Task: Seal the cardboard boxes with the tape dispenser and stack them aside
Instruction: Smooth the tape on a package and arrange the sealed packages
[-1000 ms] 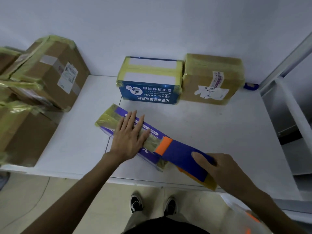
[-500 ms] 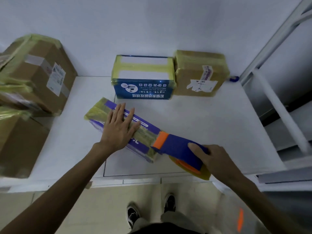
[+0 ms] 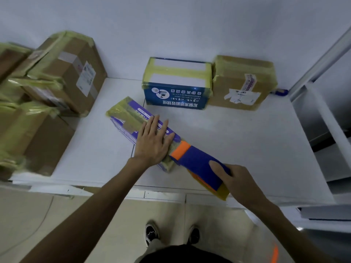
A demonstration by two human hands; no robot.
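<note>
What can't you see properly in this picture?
Head view only.
Tape dispenser: the right hand hides most of its roll.
Purple box: the left hand covers its near end.
Blue box: print too small to read.
Stacked cardboard boxes: blurred, cut off by the left edge.

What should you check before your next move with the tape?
1. Left hand presses flat on the purple box: ok.
2. Right hand grips the dispenser: ok.
3. Dispenser's orange end sits at the box's near end: ok.
4. Box lies fully on the table: ok.
5. Tape stuck flat under the left hand: cannot tell.
6. Tape cut from the roll: cannot tell.
</note>
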